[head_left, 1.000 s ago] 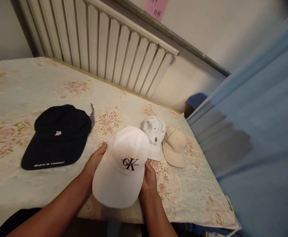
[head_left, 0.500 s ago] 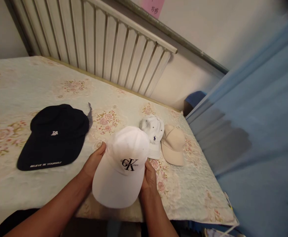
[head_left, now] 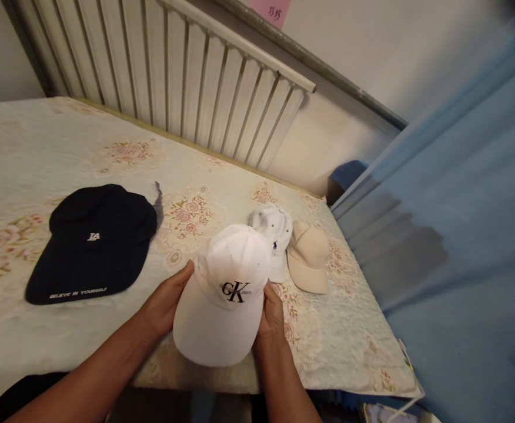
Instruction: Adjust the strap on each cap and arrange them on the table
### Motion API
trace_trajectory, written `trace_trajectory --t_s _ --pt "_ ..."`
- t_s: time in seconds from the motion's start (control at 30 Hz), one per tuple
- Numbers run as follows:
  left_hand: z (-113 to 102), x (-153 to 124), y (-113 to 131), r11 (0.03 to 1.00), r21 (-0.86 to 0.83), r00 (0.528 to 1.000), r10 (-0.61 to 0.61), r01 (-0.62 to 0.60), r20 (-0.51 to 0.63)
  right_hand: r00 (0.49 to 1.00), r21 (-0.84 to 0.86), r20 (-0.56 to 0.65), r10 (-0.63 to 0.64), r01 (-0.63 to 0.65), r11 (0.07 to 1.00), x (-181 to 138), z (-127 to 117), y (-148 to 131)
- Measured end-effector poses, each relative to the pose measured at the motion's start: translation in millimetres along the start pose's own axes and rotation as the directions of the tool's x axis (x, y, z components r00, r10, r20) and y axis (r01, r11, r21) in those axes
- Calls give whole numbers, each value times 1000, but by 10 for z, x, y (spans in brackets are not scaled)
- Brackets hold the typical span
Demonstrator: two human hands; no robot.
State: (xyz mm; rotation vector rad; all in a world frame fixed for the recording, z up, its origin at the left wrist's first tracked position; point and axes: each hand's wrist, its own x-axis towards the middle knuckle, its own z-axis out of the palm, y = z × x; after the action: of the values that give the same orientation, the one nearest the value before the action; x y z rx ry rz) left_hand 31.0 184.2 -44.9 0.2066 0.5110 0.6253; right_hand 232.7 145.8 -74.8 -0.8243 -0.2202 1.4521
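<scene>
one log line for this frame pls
left hand: holds white cap | right hand: holds same cap | black cap: on bed

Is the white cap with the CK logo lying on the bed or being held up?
Held up. The left hand and right hand grip the white cap by its sides, brim toward the wearer.

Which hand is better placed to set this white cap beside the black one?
Probably left: the left hand grips the white cap on the side facing the black cap; the right hand is farther.
</scene>
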Motion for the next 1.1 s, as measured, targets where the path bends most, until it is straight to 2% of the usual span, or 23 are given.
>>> trace_trajectory --t_s 0.1,0.3,0.5,0.87,1.1 --pt "-27 -18 -5 1000 24 1000 -8 8 -3 999 38 16 39 -39 999 5 -4 -17" --pt "-96 17 -5 979 91 982 187 -184 -20 999 69 12 51 -52 996 25 -28 -14" --pt "-60 40 33 962 115 964 256 -247 -69 998 50 50 45 -48 998 -20 20 -31" --pt "-31 46 54 956 73 953 291 -286 -79 996 31 86 -13 11 999 -30 7 19" --pt "64 20 42 973 2 962 230 -232 -148 997 61 71 -36 32 998 -14 -22 39"
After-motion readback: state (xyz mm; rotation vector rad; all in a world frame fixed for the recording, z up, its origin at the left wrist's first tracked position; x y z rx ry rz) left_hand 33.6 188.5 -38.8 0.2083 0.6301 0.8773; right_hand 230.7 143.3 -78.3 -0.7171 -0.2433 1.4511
